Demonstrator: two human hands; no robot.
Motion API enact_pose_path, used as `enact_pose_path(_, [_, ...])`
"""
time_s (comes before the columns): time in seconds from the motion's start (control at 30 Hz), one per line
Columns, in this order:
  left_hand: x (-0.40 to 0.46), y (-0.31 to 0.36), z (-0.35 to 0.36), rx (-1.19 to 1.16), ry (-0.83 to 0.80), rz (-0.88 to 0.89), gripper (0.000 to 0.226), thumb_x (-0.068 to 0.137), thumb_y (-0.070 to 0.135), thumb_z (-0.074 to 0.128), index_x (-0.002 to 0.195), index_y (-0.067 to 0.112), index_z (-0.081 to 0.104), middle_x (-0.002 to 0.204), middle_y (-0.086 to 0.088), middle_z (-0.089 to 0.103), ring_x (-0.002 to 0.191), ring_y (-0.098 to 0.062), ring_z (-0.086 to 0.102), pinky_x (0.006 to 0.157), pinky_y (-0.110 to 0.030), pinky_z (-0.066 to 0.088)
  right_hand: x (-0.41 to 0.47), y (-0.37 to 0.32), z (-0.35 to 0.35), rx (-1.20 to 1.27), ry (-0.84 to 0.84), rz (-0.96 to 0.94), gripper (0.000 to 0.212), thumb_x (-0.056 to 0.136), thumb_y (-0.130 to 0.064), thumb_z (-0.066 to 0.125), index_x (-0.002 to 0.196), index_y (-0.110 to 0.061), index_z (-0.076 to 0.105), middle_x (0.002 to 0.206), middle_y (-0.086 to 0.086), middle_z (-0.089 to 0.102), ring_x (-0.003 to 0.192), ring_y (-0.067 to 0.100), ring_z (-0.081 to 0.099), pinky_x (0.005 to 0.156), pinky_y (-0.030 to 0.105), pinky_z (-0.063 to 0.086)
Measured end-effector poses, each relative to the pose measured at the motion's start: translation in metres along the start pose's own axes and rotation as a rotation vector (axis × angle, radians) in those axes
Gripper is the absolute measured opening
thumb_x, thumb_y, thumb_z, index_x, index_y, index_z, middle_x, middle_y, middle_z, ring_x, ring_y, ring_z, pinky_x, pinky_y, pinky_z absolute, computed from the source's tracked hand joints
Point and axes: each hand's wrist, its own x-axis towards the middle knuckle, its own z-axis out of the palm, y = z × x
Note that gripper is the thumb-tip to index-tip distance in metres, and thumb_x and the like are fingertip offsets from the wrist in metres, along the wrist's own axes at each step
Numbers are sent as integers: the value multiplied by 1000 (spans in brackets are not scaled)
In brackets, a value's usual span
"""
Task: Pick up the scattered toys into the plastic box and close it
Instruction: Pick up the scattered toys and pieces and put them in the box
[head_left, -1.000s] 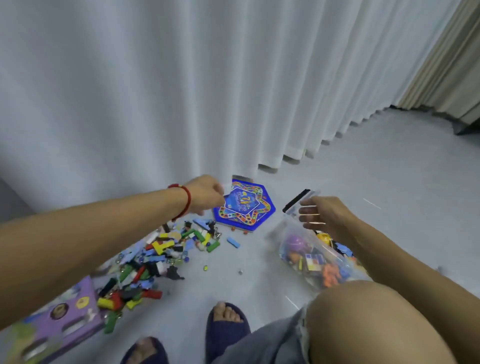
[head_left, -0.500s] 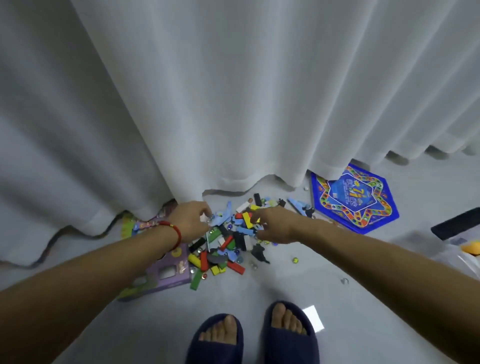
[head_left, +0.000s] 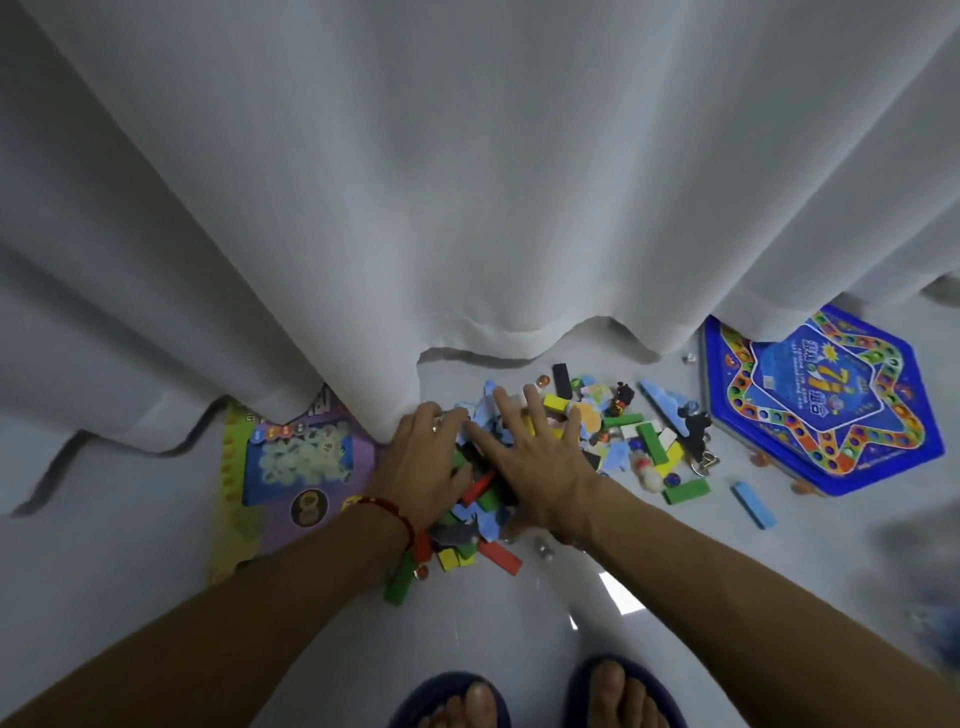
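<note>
We saw both hands down on the pile of scattered toys (head_left: 545, 457), which lay on the pale floor (head_left: 519, 613) just near of the white curtain (head_left: 467, 182). The right hand (head_left: 535, 467) lay flat on the blocks with its fingers straight and spread, pressing on them without gripping any. The left hand (head_left: 426, 467), with a red bracelet (head_left: 387, 512) at its wrist, rested on the left edge of the pile, just beside the curtain hem; its fingers bent down over the pieces, and we could not tell whether they gripped anything.

The pile held coloured wooden blocks, pale blue flat pieces and small marbles. A green block (head_left: 685, 491) and a light blue block (head_left: 753, 504) lay apart on its right side, a red block (head_left: 500, 557) and another green block (head_left: 401, 584) at its near edge.

To the left, a purple toy box (head_left: 291, 467) lay flat, its far edge tucked under the curtain. To the right, a blue hexagonal game board (head_left: 821, 400) lay flat, its far corner under the hem as well. The plastic box was not in view. Two feet in dark blue slippers (head_left: 519, 696) stood at the near edge.
</note>
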Motion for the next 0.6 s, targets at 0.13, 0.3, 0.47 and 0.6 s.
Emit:
enact_pose_path(0.13, [24, 5, 5, 115, -90, 35, 67, 89, 34, 57, 148, 24, 26, 147, -9, 30, 125, -31, 38, 100, -39, 42, 15, 14, 4, 56, -83, 94, 126, 64, -68, 79, 155, -37, -3, 161, 12, -3, 145, 49, 1, 102, 74, 31])
enact_pose_path(0.3, [43, 8, 12, 200, -122, 63, 45, 90, 35, 56, 132, 20, 45, 131, -7, 43, 115, -27, 41, 88, -36, 43, 12, 30, 17, 61, 148, 119, 67, 87, -39, 67, 144, -32, 32, 144, 6, 39, 128, 34, 37, 89, 55, 45])
enact_pose_path(0.47, [54, 6, 11, 86, -103, 19, 34, 84, 29, 69, 113, 16, 56, 112, -8, 49, 107, -27, 44, 86, -38, 45, 5, 38, 27, 114, 219, 54, 57, 92, -31, 63, 143, -25, 39, 135, 11, 46, 119, 36, 42, 83, 52, 51])
enact_pose_path(0.6, [58, 4, 10, -10, -63, -23, 30, 77, 19, 76, 104, 16, 61, 102, -7, 57, 98, -25, 50, 77, -34, 44, 2, 33, 29, 54, 232, 35, 60, 92, -28, 66, 145, -20, 38, 136, 18, 44, 120, 40, 42, 83, 52, 52])
